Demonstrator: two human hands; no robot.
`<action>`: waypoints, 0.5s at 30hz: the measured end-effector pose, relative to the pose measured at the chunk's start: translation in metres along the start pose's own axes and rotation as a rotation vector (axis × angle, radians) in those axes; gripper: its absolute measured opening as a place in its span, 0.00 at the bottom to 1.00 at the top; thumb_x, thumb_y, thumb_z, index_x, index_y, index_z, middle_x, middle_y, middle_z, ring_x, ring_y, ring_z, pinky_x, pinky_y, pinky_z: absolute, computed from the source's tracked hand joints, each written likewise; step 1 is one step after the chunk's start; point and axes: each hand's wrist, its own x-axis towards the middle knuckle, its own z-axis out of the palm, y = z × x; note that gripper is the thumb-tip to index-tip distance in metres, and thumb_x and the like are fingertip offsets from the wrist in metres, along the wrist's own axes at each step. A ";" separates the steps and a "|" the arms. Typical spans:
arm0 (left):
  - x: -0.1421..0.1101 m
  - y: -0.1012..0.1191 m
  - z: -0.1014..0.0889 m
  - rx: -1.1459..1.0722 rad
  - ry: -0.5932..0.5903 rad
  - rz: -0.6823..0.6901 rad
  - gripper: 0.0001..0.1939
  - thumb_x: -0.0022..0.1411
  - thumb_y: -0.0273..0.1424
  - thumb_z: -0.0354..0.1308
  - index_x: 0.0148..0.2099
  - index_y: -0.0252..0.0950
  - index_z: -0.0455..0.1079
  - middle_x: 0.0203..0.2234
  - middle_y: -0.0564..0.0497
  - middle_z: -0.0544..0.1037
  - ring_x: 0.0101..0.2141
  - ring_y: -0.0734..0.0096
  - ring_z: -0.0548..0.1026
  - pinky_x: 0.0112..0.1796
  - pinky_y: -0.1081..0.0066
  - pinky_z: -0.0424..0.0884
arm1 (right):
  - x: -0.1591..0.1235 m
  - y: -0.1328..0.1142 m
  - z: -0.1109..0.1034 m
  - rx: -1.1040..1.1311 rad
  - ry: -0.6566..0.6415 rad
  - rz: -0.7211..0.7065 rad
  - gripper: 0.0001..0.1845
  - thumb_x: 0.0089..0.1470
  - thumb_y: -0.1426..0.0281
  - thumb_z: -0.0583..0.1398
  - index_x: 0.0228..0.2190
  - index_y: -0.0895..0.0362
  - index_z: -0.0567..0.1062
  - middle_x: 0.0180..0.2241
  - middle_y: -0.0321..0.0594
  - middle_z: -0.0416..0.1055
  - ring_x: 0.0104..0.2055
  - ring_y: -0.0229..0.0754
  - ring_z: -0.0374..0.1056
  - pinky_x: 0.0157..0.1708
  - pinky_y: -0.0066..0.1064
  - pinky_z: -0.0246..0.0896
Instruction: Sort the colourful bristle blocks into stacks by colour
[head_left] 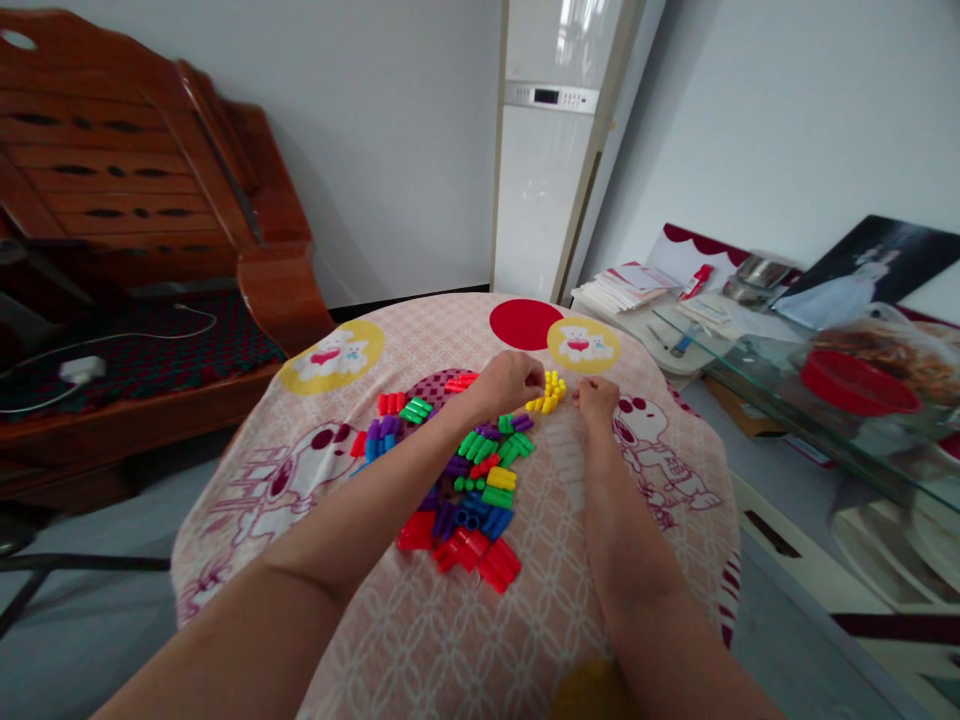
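The light is soft, cool and moderately dim, and it gives the wall (390,140) a greyish tone. A strong white glare sits high on the white cabinet (547,170), and weaker shine appears on the wooden seat (142,190). On the bench (420,660) the shadows are faint. The wide view stretches things near the borders, where they look smeared. The small blocks (498,495) keep vivid colour, but their fine details are soft.
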 end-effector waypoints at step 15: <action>-0.057 -0.021 -0.004 -0.027 -0.179 -0.030 0.11 0.52 0.22 0.57 0.34 0.36 0.79 0.28 0.50 0.82 0.31 0.69 0.78 0.34 0.74 0.70 | 0.000 0.001 0.000 0.037 -0.006 0.025 0.15 0.48 0.66 0.57 0.27 0.62 0.81 0.19 0.41 0.74 0.20 0.40 0.67 0.21 0.27 0.60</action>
